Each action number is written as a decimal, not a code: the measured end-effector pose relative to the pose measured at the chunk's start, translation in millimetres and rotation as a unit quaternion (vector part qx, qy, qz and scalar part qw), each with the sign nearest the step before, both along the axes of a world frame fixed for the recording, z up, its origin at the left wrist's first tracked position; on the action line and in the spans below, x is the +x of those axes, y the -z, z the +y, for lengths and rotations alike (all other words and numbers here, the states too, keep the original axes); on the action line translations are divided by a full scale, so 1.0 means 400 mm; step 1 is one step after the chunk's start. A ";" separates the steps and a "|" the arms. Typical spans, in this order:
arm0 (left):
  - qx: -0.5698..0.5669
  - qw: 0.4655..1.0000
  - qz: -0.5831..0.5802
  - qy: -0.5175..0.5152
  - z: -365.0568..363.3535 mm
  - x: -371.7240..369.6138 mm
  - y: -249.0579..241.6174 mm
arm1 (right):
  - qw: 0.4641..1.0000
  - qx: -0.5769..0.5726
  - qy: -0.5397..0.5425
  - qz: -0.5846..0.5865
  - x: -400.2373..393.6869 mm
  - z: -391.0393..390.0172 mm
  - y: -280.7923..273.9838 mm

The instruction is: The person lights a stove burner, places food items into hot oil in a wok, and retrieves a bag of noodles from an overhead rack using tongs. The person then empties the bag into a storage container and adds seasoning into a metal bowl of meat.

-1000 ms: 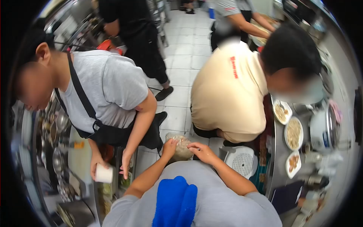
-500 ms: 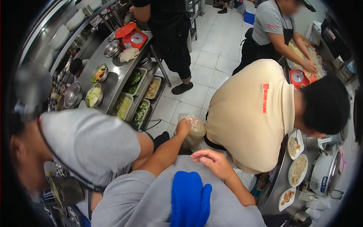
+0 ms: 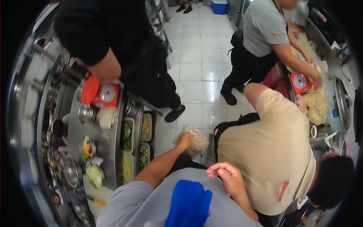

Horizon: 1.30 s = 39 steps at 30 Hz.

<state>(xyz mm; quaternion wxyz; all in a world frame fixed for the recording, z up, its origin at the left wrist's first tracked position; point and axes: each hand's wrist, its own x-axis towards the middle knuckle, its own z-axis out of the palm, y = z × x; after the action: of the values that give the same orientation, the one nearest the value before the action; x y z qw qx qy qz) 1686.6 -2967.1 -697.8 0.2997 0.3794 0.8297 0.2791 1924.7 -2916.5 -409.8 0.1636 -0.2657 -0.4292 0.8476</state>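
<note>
Low in front of me, my left hand (image 3: 185, 140) grips a clear plastic bag (image 3: 197, 143) of pale food, whose exact kind I cannot make out. Its fingers are closed on the gathered plastic, and the bag hangs over the tiled floor. My right hand (image 3: 228, 177) is held before my body, fingers apart and slightly bent, with nothing in it. It is close to the back of a person in a beige shirt (image 3: 264, 151). A blue cloth (image 3: 188, 206) hangs down my grey shirt.
At left, a steel counter (image 3: 109, 155) carries bowls of cut vegetables and a red scale (image 3: 107, 94); vegetable trays (image 3: 127, 166) sit beside it. A person in black (image 3: 113, 38) stands ahead left. At right, a person in grey (image 3: 262, 30) handles food near another scale (image 3: 300, 82).
My view has turned and moved forward down the aisle. The grey-shirted person on the left is out of view. My left hand still holds the bag; my right hand stays raised and open.
</note>
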 end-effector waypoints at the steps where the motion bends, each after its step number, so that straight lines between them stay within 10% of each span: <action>1: 0.026 0.999 -0.019 0.005 0.020 -0.037 -0.026 | 1.000 0.006 0.011 0.000 -0.059 0.025 -0.002; 11: 0.125 0.986 -0.110 0.005 0.181 -0.340 -0.284 | 0.974 0.181 0.060 -0.119 -0.524 0.369 0.149; 17: 0.175 0.978 -0.109 -0.023 0.305 -0.460 -0.408 | 0.844 0.453 -0.041 -0.284 -0.656 0.572 0.311; 32: 0.146 0.940 -0.107 -0.290 0.820 -0.694 -0.373 | 0.844 0.430 -0.314 -0.059 -1.180 1.156 0.361; 39: 0.278 0.896 -0.082 -0.335 1.126 -0.945 -0.412 | 0.754 0.479 -0.449 0.006 -1.475 1.493 0.220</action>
<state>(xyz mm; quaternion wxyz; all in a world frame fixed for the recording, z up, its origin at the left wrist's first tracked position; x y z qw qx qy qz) 1308.5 -2516.9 -533.0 0.1374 0.1224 0.7690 0.6122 1334.9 -2319.5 -497.8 -0.1272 0.0761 -0.8481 0.5088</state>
